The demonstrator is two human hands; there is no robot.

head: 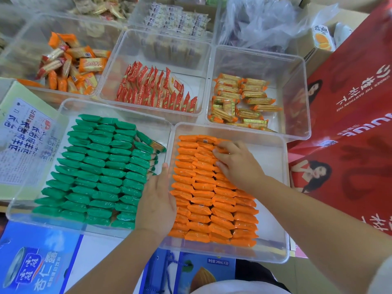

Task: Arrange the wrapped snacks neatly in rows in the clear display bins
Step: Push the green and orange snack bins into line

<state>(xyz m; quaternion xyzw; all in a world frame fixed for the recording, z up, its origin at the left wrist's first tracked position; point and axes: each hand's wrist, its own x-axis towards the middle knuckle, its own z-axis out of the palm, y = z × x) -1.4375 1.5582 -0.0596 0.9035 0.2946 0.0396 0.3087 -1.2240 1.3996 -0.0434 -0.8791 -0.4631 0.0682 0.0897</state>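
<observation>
Orange wrapped snacks (pixel 201 194), long axes left-right, rows stacked front-to-back, clear bin (pixel 272 164)

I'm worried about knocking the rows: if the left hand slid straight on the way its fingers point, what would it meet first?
The left hand points away along the wall between the two near clear plastic bins. It would likely meet the tilted green-wrapped snack packets first, though depth is unclear.

Left bin (pixel 70 107) beside right bin (pixel 269 166), snacks (pixel 203 200) in rows inside both, carton (pixel 350 102) further right
</observation>
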